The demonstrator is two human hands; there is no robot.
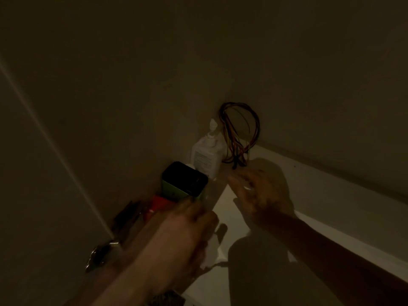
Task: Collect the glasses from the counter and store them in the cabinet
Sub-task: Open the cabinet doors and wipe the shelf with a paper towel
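The view is dim and blurred by motion. My left hand (185,233) reaches forward over the white counter (320,195), just in front of a green box with a black lid (185,180). Its fingers are curled, and the blur hides whether they hold anything. My right hand (260,195) hovers over the counter to the right of the box, fingers spread with nothing visible in them. I cannot make out any glass or the cabinet.
A white pump bottle (207,155) stands in the wall corner with a loop of coloured wires (240,133) beside it. A red item (159,204) and dark utensils (125,219) lie left of the box. A metallic object (99,255) sits at the lower left.
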